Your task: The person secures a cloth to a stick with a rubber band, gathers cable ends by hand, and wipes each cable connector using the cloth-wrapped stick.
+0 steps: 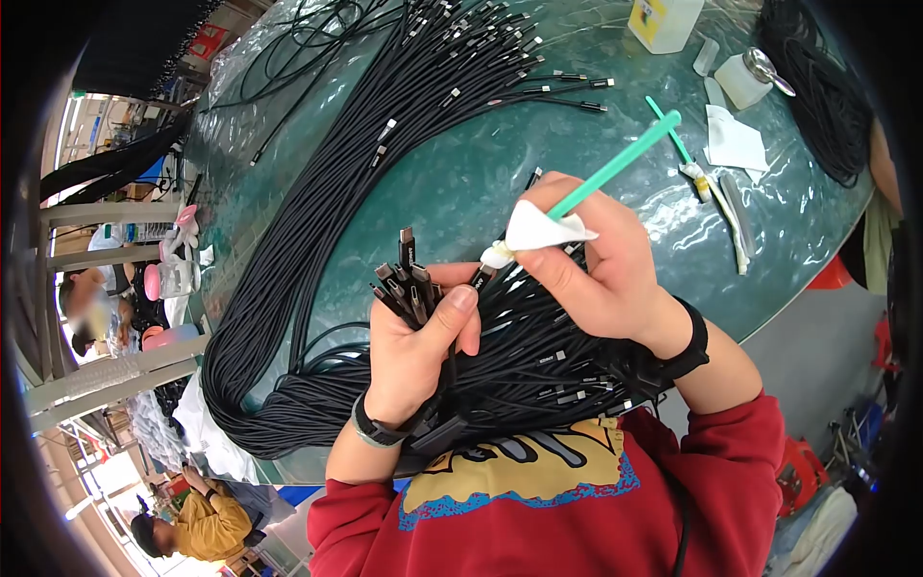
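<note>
My left hand [409, 351] is closed around several black USB cables, their metal-tipped plugs [408, 274] fanning up above the fingers. One cable plug [484, 276] stands out to the right between thumb and forefinger. My right hand [606, 264] grips a green stick [620, 163] together with a white cloth [543, 229] at its lower end. The white wrapped tip meets the end of that single plug. More black cables [519, 337] lie under both hands, and their far ends are partly hidden.
A big bundle of black cables [317, 192] curves across the green table [481, 154]. At the back right are a white bottle [665, 24], a jar with a metal lid [745, 79], white paper [735, 139] and another green stick [670, 130]. A person in yellow [207, 524] is at lower left.
</note>
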Demonstrator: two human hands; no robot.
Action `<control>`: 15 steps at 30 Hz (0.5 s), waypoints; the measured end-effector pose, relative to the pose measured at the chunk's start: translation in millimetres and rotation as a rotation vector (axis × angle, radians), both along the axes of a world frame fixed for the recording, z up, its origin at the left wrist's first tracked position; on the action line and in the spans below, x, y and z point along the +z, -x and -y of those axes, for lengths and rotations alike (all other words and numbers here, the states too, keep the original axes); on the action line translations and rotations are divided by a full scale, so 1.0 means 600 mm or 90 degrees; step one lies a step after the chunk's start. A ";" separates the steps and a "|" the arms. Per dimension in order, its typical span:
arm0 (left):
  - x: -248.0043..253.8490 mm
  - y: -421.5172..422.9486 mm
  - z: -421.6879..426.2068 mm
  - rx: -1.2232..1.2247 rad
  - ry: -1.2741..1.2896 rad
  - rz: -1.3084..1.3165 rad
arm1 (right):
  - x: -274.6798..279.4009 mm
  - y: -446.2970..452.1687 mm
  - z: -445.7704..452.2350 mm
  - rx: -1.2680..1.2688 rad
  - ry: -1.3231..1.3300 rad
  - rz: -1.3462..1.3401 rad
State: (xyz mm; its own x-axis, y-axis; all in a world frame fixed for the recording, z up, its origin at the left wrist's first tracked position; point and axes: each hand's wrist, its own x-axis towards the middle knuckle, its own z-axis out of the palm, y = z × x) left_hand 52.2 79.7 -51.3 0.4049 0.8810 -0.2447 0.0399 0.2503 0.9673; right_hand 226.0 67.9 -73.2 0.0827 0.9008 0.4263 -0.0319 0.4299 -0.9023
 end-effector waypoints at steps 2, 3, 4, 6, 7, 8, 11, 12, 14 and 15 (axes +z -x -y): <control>-0.002 0.000 0.001 0.014 0.001 0.005 | 0.003 -0.001 -0.004 -0.029 -0.100 0.134; -0.003 0.003 0.000 0.012 0.003 0.014 | 0.001 -0.001 -0.005 -0.029 -0.099 0.135; -0.004 0.006 -0.002 0.010 0.005 0.023 | -0.002 -0.001 -0.007 -0.035 -0.127 0.154; -0.004 0.008 -0.003 0.006 0.006 0.029 | -0.006 0.001 -0.010 -0.049 -0.184 0.191; -0.004 0.008 -0.005 0.008 0.002 0.036 | -0.005 0.000 -0.009 -0.049 -0.184 0.190; -0.004 0.008 -0.005 0.010 -0.001 0.043 | -0.004 0.000 -0.008 -0.043 -0.171 0.173; -0.004 0.004 -0.003 0.019 0.001 0.044 | 0.001 -0.003 -0.008 -0.027 -0.143 0.142; -0.005 0.002 0.000 0.026 0.007 0.034 | 0.001 -0.004 -0.010 -0.030 -0.153 0.170; -0.003 0.001 0.001 0.029 0.015 0.020 | 0.001 -0.005 -0.010 -0.041 -0.173 0.222; -0.001 0.003 -0.001 0.017 0.041 0.033 | 0.002 -0.007 -0.008 -0.042 -0.173 0.222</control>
